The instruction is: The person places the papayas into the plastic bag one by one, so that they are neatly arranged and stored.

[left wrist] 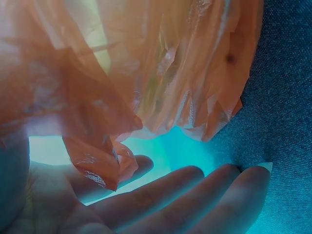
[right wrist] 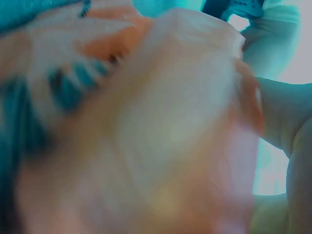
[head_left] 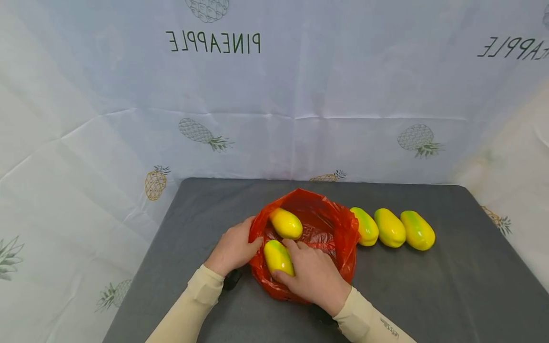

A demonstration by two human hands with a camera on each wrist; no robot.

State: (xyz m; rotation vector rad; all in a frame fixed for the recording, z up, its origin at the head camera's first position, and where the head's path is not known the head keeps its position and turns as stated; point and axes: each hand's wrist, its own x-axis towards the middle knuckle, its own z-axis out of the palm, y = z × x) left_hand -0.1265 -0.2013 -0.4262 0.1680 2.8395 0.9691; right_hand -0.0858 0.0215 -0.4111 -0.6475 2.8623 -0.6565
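Note:
A red plastic bag (head_left: 349, 259) stands on the table with its mouth facing up. At its left rim, my left hand (head_left: 235, 248) holds the plastic, thumb over the edge. The left wrist view shows the left fingers (left wrist: 161, 204) fairly straight beside the bag's thin folds (left wrist: 195, 63). My right hand (head_left: 316, 274) reaches into the bag and grips a yellow-green mango (head_left: 276, 257) between thumb and fingers. Another yellow mango (head_left: 286, 224) lies inside, just behind it. In the right wrist view the bag (right wrist: 165, 112) is blurred and hides most of the grip.
Three more yellow-green mangoes (head_left: 365, 227), (head_left: 390, 228), (head_left: 417, 231) lie in a row right of the bag. The dark grey table (head_left: 407, 295) ends at a white cloth backdrop (head_left: 300, 85) printed with pineapples.

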